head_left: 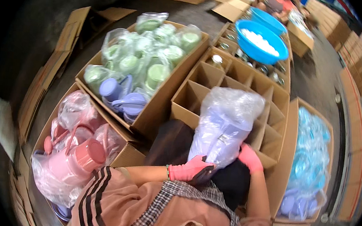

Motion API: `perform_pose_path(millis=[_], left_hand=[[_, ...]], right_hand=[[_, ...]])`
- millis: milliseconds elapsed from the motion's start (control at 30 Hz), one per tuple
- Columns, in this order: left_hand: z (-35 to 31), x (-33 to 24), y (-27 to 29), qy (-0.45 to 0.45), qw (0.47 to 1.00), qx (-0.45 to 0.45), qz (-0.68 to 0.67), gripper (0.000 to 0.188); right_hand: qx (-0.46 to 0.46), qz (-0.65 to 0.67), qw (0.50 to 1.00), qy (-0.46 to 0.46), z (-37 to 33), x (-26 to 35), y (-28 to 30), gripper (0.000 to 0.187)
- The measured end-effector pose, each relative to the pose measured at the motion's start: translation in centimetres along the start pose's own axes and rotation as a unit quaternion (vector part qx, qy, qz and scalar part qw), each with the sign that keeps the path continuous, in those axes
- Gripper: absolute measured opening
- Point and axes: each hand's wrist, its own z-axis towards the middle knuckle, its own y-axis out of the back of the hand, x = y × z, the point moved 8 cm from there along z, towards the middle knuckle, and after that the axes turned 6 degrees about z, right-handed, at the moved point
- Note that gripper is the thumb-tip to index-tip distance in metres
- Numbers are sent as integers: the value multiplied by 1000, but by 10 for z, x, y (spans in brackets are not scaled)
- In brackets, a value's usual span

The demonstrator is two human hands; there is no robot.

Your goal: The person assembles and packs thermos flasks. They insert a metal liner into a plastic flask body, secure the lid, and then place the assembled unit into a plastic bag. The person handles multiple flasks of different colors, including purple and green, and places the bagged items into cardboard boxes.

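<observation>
A lavender jug in a clear plastic bag [222, 131] lies tilted over my lap, its far end over the edge of a divided carton [177, 102]. My left hand [191, 170], in a pink glove with a dark palm, grips the bag's near end. On the jug's right side is my right hand [251, 158], also gloved in pink; it holds the jug from the side, with its fingers partly hidden behind it. Loose plastic puffs out at the far end of the bag. Most of the carton's visible compartments have nothing in them; a clear bottle or jar [216, 61] stands in one at the far left.
Left stand cartons of bagged green cups or jugs [156, 75] and pink jugs [71, 163], with lavender pieces [124, 97] among the green. A carton of bagged blue items [308, 154] is at right. Farther off are blue basins [262, 42] and another person [281, 5].
</observation>
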Motion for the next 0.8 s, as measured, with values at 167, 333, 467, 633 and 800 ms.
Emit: perform_pose_path(millis=[167, 333, 467, 633, 800], left_hand=[[-62, -139, 0, -133, 972, 36, -189, 18], [-115, -210, 10, -201, 971, 70, -108, 16], [-115, -170, 23, -230, 972, -39, 35, 21], [-131, -140, 23, -344, 910, -186, 136, 33], [-193, -152, -6, -470, 712, -232, 466, 30]], right_hand=[[-23, 189, 982, 7, -62, 44, 1, 32], [-101, -14, 967, 231, -129, 162, 26, 22], [-68, 9, 971, 227, -156, 202, 64, 21], [-225, -337, 852, 332, -143, 274, 87, 36], [-86, -324, 817, 469, -97, 291, 19, 26]])
